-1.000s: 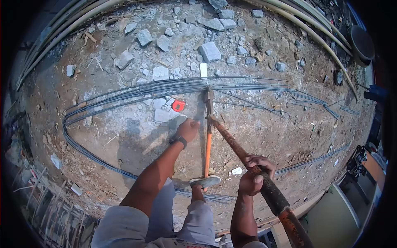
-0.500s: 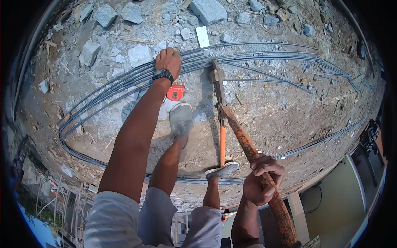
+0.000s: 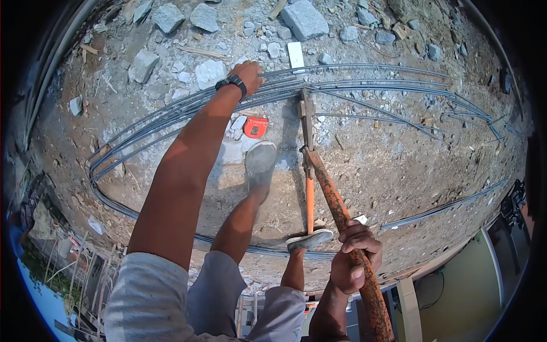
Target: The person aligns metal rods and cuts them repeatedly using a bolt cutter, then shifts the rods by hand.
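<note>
From the head camera, plenty was out of sight: the raised handle of the bolt cutter ran out of the picture at the bottom edge, and the lower handle lost its end at the right shoe! The cutter's tip met the bundle of steel rods, but whether a rod sat between the jaws was too small to tell. The left forearm covered a stretch of the bundle, and the legs broke up its returning run

Now the lines: the cutter lay on the ground ahead of the person, head pointing away, its long axis crossing the rods; one handle came almost straight back, the other, rusty and orange, slanted off to the lower right. The rods swept left to right in a shallow arc, hooking round at the far left

And the hands! The right hand was wrapped firmly around the raised handle; the left hand lay over the rods, fingers partly hidden, so gripping or merely pressing, one could not tell. Just below it sat a red tape measure, near the left shoe
</note>
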Action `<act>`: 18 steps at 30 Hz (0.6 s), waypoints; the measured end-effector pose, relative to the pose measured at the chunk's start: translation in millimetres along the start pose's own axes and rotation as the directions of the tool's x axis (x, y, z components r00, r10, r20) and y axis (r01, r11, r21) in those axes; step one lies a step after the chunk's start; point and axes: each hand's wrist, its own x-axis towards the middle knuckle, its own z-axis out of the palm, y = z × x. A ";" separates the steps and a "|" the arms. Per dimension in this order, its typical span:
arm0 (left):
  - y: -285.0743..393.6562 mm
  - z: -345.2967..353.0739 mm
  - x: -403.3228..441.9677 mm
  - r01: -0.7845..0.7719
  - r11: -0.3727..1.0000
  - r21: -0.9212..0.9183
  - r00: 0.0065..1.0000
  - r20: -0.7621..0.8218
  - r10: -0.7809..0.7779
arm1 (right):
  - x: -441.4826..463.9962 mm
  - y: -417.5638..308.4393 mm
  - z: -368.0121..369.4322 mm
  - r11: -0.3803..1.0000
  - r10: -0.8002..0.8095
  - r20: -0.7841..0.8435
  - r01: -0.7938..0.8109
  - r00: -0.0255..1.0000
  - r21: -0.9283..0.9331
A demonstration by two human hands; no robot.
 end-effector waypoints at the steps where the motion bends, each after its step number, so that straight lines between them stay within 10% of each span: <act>1: 3.6 -2.8 -1.0 -0.004 1.000 0.006 1.000 0.001 0.004 | -2.2 -0.2 -1.4 1.000 0.004 0.011 -0.003 1.000 -0.001; 9: -15.1 9.4 3.5 0.011 0.970 -0.244 0.989 0.145 0.025 | -9.5 -1.2 -28.5 1.000 0.006 0.009 -0.006 1.000 -0.026; 18: 23.3 -3.6 -16.3 0.069 0.992 0.106 0.986 -0.157 -0.052 | -5.9 -34.5 -41.3 0.999 0.045 -0.139 -0.044 0.989 0.014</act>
